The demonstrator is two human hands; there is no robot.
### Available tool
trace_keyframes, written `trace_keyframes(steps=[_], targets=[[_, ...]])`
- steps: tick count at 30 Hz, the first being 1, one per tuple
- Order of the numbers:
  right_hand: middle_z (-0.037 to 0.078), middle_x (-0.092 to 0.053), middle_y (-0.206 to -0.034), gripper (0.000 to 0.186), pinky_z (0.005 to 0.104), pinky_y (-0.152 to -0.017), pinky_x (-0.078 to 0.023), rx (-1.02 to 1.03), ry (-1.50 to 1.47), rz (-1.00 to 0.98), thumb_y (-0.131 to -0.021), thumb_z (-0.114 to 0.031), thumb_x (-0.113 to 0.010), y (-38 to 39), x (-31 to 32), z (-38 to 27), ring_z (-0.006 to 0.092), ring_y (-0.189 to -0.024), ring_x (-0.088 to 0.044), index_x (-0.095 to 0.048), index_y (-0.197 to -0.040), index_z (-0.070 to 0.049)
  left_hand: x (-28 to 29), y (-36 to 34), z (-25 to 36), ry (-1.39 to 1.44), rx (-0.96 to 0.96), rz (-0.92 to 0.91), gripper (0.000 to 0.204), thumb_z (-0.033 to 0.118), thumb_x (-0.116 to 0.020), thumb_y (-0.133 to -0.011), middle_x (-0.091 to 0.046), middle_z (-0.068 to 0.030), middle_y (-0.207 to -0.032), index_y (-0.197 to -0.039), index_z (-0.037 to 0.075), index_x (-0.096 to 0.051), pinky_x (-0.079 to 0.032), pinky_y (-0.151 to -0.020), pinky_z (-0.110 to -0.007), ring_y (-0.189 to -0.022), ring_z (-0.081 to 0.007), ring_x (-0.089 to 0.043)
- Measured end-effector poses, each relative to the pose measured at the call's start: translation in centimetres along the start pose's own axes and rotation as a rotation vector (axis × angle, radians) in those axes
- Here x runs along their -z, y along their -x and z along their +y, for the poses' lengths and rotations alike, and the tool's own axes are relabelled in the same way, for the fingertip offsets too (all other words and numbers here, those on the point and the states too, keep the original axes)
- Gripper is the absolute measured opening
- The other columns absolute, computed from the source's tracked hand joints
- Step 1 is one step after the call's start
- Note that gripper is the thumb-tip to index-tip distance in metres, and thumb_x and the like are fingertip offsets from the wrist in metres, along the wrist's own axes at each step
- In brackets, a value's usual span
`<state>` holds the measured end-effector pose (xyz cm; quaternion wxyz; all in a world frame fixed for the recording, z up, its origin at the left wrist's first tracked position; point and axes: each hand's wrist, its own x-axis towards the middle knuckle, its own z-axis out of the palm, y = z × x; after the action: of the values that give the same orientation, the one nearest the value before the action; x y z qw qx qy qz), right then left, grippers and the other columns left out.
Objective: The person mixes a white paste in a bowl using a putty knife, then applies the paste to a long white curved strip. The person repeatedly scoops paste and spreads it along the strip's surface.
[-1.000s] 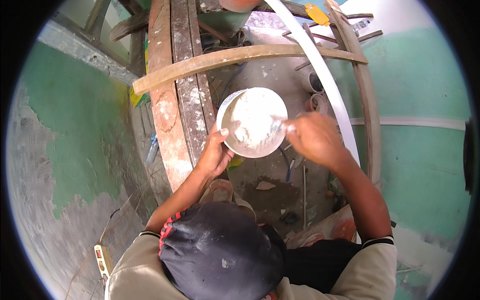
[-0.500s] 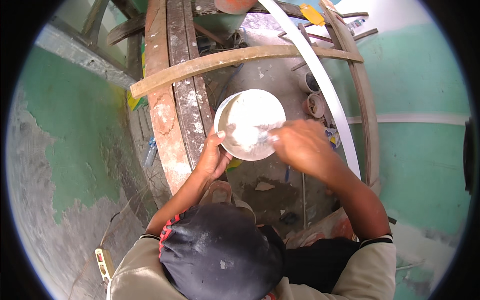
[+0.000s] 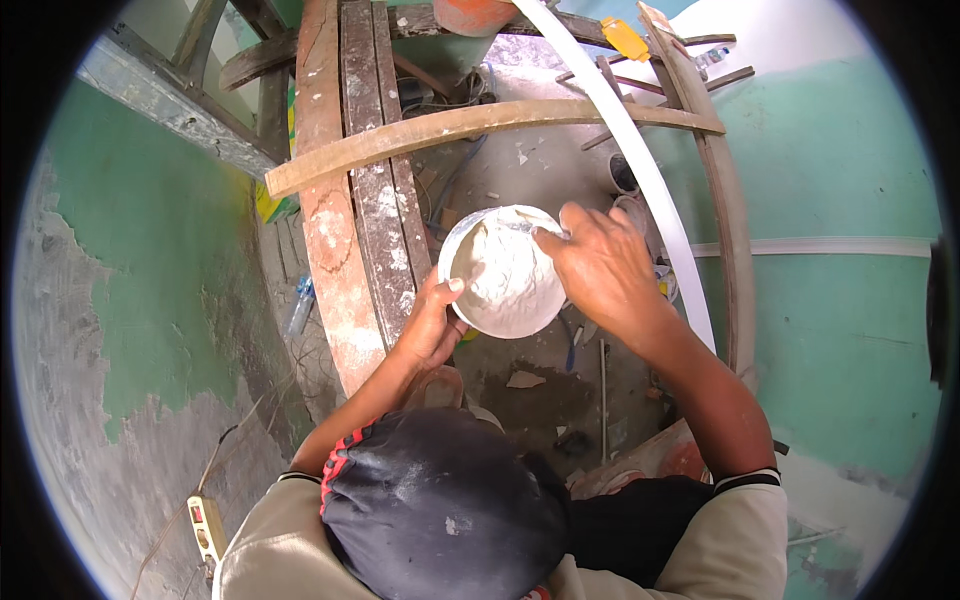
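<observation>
A round white tub (image 3: 450,250) is tipped slightly toward me, with thick white paste (image 3: 508,285) lumped inside it. My left hand (image 3: 430,325) grips the tub's near left side, thumb over the rim and fingers beneath. At the far right rim, my right hand (image 3: 603,268) is closed around a flat, paste-smeared scraper (image 3: 517,222). Its blade lies across the far inner edge of the tub; the handle is hidden in my fingers.
Paint-spattered planks (image 3: 375,215) run along the left. A wooden batten (image 3: 430,130) crosses ahead, and a long white strip (image 3: 645,165) curves past on the right. An orange bucket (image 3: 470,14) stands at the far end. A power strip (image 3: 207,530) hangs by the left wall.
My right hand has drawn the scraper from the paste's middle to the tub's far right rim. The tub has moved slightly toward me, and the paste now looks lumpier.
</observation>
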<state>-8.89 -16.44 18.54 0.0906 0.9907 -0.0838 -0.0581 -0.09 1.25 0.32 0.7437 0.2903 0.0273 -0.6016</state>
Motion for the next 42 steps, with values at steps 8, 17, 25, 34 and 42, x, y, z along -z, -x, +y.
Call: trace_keyframes(steps=[8,17,25,34,42], targets=[[0.007,-0.065,-0.093,0.021,0.0418,-0.081,-0.046,0.186,-0.030,0.081,-0.082,-0.007,-0.066,0.5,1.3,0.2,0.0231,-0.091,-0.068,-0.078,-0.098,-0.013,-0.3,0.3,0.0,-0.069,0.042,0.032,0.077,0.035,-0.068,-0.090,-0.050,-0.0109,-0.148,-0.156,0.012,-0.037,-0.051,-0.111,-0.044,-0.133,-0.0271,-0.055],[0.012,-0.064,-0.093,0.025,0.0474,-0.060,-0.053,-0.067,-0.212,-0.201,-0.095,-0.016,-0.062,4.8,-0.1,1.2,0.0334,-0.071,-0.070,-0.076,-0.115,-0.013,0.4,-0.9,0.9,0.022,-0.070,-0.023,0.086,0.039,-0.070,-0.087,-0.047,-0.0153,-0.151,-0.158,0.007,-0.033,-0.048,-0.115,-0.045,-0.138,-0.0284,-0.051],[0.016,-0.069,-0.098,0.028,0.0494,-0.065,-0.055,-0.116,-0.214,-0.243,-0.093,-0.016,-0.064,3.3,-0.3,-2.0,0.0352,-0.074,-0.070,-0.075,-0.119,-0.011,0.2,-1.2,0.0,-0.023,-0.060,-0.023,0.087,0.045,-0.072,-0.088,-0.046,-0.0108,-0.154,-0.159,0.014,-0.033,-0.043,-0.117,-0.047,-0.141,-0.0274,-0.049],[0.017,-0.068,-0.093,0.025,0.0505,-0.068,-0.054,-0.108,-0.354,-0.097,-0.096,-0.016,-0.062,3.0,0.1,-0.2,0.0364,-0.077,-0.069,-0.076,-0.116,-0.011,0.4,-0.8,0.5,0.003,-0.052,0.010,0.084,0.039,-0.070,-0.088,-0.047,-0.0143,-0.153,-0.158,0.010,-0.033,-0.047,-0.114,-0.048,-0.140,-0.0290,-0.050],[0.023,-0.071,-0.084,0.024,0.0536,-0.074,-0.055,-0.237,-0.312,-0.506,-0.099,-0.022,-0.056,3.9,-0.9,0.7,0.0403,-0.080,-0.071,-0.075,-0.095,-0.008,0.8,-1.5,0.0,0.106,-0.095,0.015,0.076,0.033,-0.068,-0.092,-0.048,-0.0146,-0.151,-0.156,0.008,-0.036,-0.047,-0.116,-0.046,-0.139,-0.0281,-0.051]])
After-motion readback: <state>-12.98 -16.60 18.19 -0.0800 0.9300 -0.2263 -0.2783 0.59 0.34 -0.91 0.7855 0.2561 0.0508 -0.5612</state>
